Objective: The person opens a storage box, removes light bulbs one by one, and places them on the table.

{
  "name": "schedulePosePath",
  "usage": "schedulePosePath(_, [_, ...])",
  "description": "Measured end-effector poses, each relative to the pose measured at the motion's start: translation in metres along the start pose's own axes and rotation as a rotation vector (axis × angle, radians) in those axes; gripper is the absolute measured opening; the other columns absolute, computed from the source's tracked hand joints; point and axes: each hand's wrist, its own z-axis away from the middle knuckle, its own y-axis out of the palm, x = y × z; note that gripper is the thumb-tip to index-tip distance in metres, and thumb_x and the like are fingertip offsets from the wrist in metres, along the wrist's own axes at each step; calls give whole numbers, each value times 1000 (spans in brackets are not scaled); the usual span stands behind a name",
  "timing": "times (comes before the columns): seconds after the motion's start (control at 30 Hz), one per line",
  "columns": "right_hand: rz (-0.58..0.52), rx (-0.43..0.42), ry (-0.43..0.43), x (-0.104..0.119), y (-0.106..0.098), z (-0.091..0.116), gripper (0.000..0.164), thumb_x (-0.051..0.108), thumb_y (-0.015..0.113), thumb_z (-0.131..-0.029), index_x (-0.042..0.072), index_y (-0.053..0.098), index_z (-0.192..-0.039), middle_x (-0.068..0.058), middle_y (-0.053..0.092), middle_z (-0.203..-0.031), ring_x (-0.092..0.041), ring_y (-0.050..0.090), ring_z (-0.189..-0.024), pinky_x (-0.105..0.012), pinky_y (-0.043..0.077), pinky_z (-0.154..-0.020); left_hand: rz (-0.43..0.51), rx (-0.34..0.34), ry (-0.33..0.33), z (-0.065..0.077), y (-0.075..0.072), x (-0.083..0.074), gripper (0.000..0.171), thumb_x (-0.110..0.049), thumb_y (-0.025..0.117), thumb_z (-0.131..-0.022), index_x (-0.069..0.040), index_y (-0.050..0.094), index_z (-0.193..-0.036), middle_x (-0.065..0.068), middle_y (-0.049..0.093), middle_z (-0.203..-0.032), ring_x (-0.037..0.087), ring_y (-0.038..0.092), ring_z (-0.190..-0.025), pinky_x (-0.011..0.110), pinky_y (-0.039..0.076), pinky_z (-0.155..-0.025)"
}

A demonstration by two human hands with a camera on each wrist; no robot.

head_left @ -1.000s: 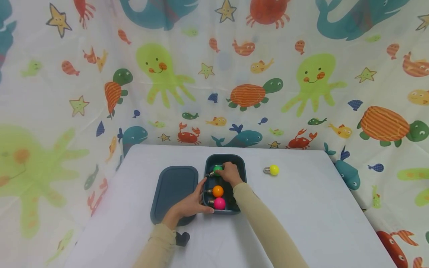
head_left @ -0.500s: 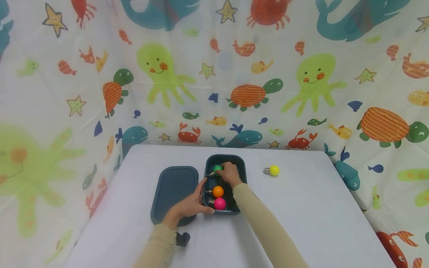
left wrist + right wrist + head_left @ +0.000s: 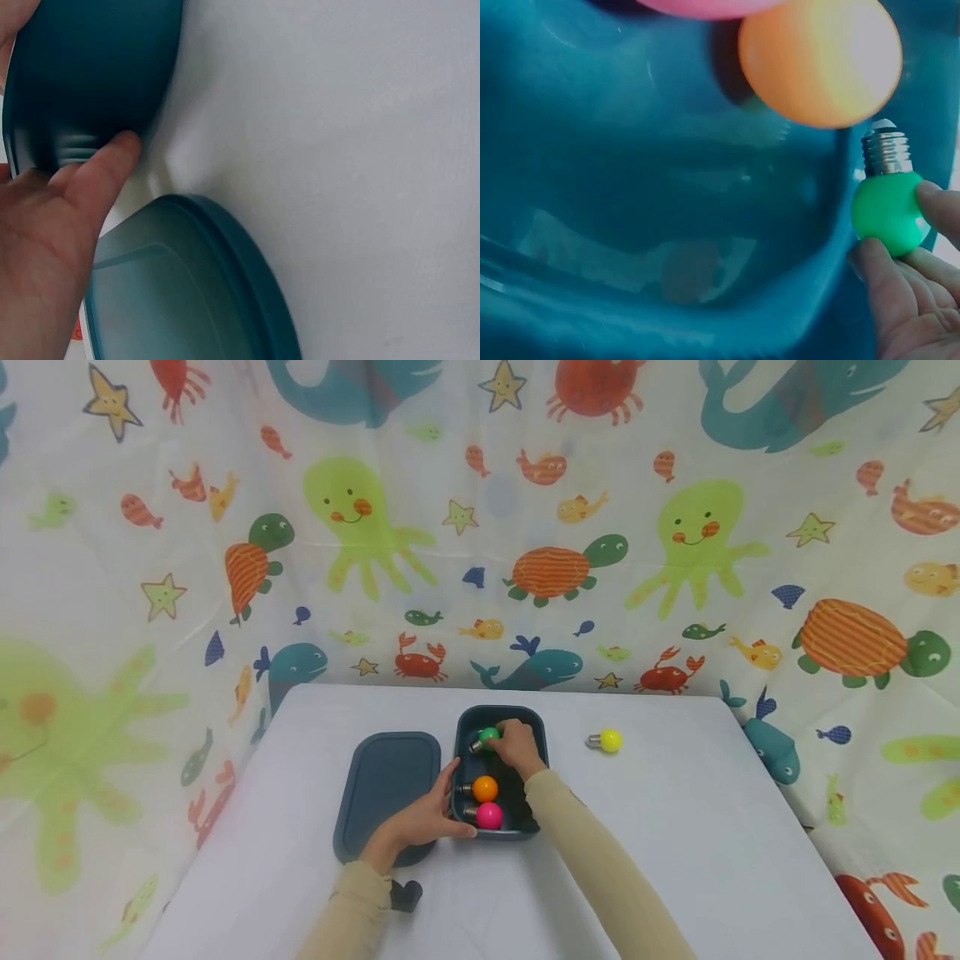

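My right hand [image 3: 519, 745] pinches a green light bulb [image 3: 889, 210] by its round globe, between thumb and fingers, inside the far end of a dark blue-green container [image 3: 498, 834]. The metal screw base points away from the palm. My left hand [image 3: 420, 820] rests against the container's near left corner. Its index finger lies along the outer left wall [image 3: 97, 67] and its thumb along the near edge, both fairly straight. An orange bulb [image 3: 485, 788] and a pink bulb [image 3: 490, 815] lie in the near half of the container, their bases pointing left.
A matching lid [image 3: 390, 793] lies flat on the white table [image 3: 675, 827], left of the container and partly under my left forearm. A yellow bulb [image 3: 611, 741] lies on the table to the right. Behind the table hangs a curtain [image 3: 450, 527] printed with sea animals.
The green bulb has shifted slightly to the right and away from the container's left wall, still pinched in my right hand. My left hand stays against the container.
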Motion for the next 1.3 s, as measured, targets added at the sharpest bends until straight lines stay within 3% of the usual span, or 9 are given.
schedulePosePath(0.17, [5,-2,-27,0,-14,2,27,19,71,-90,-2,69,-106,-9,66,-86,-21,56,-73,-32,54,-71,-14,-14,-11,0,0,0,114,-26,81,-81,-24,-5,-157,16,5,-163,41,28,-143,60,27,-111])
schedulePosePath(0.47, [18,-28,-112,-5,-46,14,27,21,69,-92,1,69,-110,-9,68,-95,-23,55,-81,-37,53,-79,-24,-16,-15,2,1,-1,114,-26,81,-81,-24,-5,-157,17,3,-163,43,27,-142,60,26,-111])
schedulePosePath(0.93, [-139,-97,30,-31,-83,38,47,26,68,-93,2,59,-132,-15,64,-126,-30,62,-115,-43,51,-95,-13,-18,-34,1,1,-2,117,-26,83,-79,-25,-4,-157,18,2,-163,44,28,-142,58,28,-111])
schedulePosePath(1.3, [-178,-164,51,-52,-106,60,53,29,68,-93,0,55,-136,-17,63,-128,-32,61,-118,-47,50,-96,-6,-10,-23,0,1,-4,117,-26,83,-79,-23,-5,-157,20,3,-162,42,28,-142,56,28,-112])
